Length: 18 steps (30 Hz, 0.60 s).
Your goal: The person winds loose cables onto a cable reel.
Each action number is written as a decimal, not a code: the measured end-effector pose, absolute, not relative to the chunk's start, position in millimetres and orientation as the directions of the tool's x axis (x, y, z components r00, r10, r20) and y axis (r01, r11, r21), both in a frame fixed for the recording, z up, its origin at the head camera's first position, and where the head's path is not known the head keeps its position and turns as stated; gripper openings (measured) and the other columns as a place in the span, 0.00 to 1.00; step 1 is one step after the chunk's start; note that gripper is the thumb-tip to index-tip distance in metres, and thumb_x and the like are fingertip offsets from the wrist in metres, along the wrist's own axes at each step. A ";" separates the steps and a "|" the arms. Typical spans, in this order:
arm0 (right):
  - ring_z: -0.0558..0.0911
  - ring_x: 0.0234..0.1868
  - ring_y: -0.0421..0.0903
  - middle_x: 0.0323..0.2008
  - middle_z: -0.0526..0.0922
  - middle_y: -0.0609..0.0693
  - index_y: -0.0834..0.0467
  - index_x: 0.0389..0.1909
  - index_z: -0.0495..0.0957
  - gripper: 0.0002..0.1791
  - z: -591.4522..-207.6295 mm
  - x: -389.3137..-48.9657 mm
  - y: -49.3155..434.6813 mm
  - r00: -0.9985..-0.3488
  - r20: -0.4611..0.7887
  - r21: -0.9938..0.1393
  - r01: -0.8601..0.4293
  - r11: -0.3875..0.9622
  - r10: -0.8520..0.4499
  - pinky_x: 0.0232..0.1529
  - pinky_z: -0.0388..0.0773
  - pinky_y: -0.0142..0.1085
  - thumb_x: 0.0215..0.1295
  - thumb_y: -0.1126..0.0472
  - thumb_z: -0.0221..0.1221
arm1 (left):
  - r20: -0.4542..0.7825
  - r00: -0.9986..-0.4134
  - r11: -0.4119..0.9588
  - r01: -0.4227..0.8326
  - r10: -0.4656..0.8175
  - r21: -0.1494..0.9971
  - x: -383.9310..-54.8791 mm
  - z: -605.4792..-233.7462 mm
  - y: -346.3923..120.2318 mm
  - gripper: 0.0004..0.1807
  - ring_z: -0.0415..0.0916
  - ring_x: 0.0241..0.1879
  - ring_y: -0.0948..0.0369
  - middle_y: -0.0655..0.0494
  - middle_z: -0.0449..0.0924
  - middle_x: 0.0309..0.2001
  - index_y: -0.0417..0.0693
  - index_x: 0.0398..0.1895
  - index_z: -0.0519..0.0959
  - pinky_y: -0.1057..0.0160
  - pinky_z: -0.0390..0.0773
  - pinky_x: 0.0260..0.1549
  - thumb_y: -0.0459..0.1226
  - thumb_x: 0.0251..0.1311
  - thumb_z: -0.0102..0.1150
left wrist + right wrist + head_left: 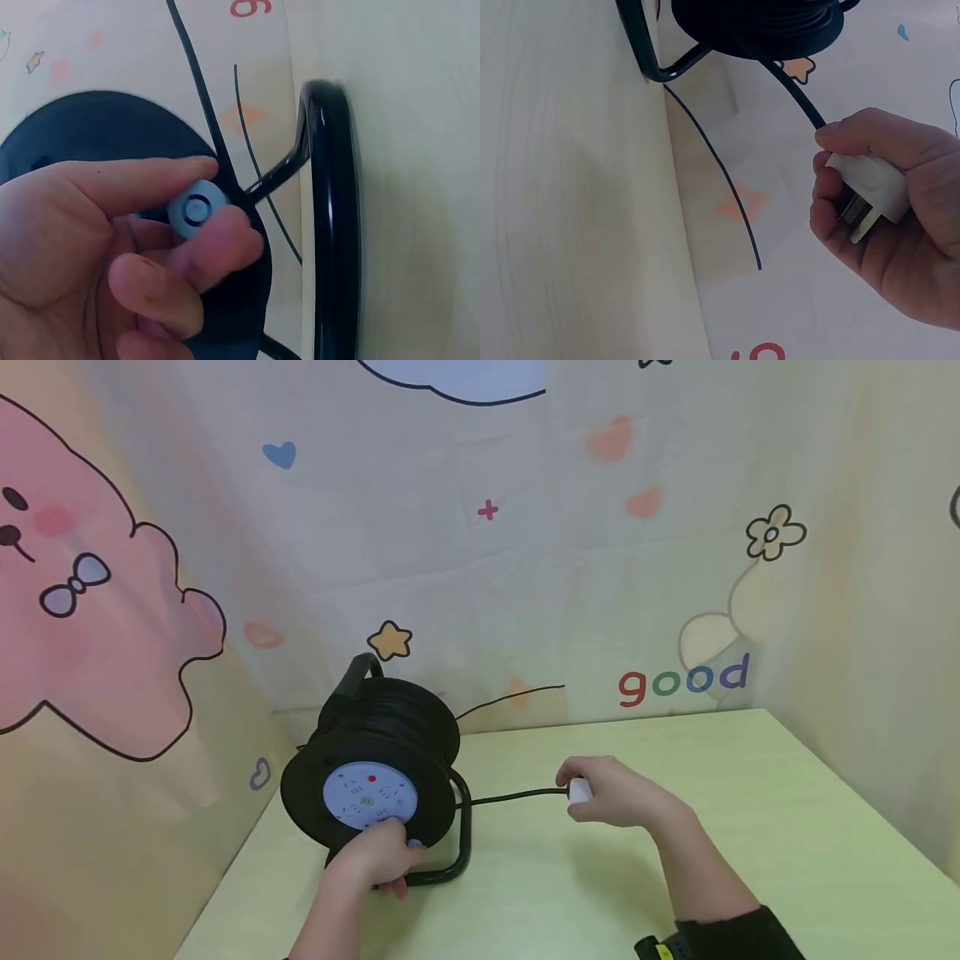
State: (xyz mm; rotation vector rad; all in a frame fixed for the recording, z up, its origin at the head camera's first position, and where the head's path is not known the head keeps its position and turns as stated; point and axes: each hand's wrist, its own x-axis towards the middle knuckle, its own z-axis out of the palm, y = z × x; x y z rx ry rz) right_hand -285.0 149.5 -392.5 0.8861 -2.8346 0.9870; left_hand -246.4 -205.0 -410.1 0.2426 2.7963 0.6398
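Note:
A black extension cord reel (303,789) stands on its tube frame at the left of the table, with a pale blue socket panel (360,806) on its front. My left hand (375,852) is at the lower front of the reel and pinches a small blue-grey round knob (197,210) between thumb and fingers. To the right of the reel, my right hand (622,793) grips a white plug (874,180), its metal prongs showing in the right wrist view. A black cable (517,796) runs nearly straight from the reel to this plug, above the table.
The reel's black tube frame (467,827) juts out on its right side, and a carrying handle (348,685) rises at the back. The pale green table (750,810) meets a printed cloth backdrop (487,593). A thin dark line (510,697) shows behind the reel; wire or print, I cannot tell.

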 end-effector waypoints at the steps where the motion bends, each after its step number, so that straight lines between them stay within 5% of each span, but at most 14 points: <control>1: 0.74 0.29 0.44 0.33 0.76 0.45 0.51 0.41 0.77 0.14 -393.4 -286.1 146.9 -0.841 0.199 -0.563 -0.518 0.644 -0.502 0.28 0.76 0.38 0.51 0.65 0.62 | -0.226 -0.948 0.888 0.104 0.225 0.447 -246.2 -410.8 -207.9 0.21 0.74 0.12 0.59 0.58 0.77 0.10 0.40 0.20 0.74 0.61 0.72 0.20 0.47 0.64 0.56; 10: 0.74 0.31 0.44 0.32 0.77 0.43 0.49 0.35 0.81 0.10 -398.3 -295.3 124.1 -0.817 0.350 -0.509 -0.576 0.640 -0.457 0.29 0.74 0.37 0.50 0.61 0.64 | -0.311 -0.936 0.876 -0.008 0.162 0.481 -244.2 -414.0 -238.5 0.21 0.70 0.11 0.62 0.55 0.79 0.13 0.42 0.14 0.73 0.65 0.61 0.10 0.44 0.63 0.54; 18: 0.74 0.31 0.42 0.33 0.79 0.41 0.45 0.36 0.82 0.10 -401.4 -295.7 107.3 -0.864 0.284 -0.539 -0.502 0.676 -0.415 0.29 0.74 0.37 0.50 0.55 0.66 | -0.312 -0.943 0.856 -0.067 0.113 0.513 -242.0 -408.0 -259.2 0.19 0.72 0.13 0.61 0.53 0.79 0.15 0.42 0.16 0.73 0.66 0.63 0.11 0.43 0.62 0.57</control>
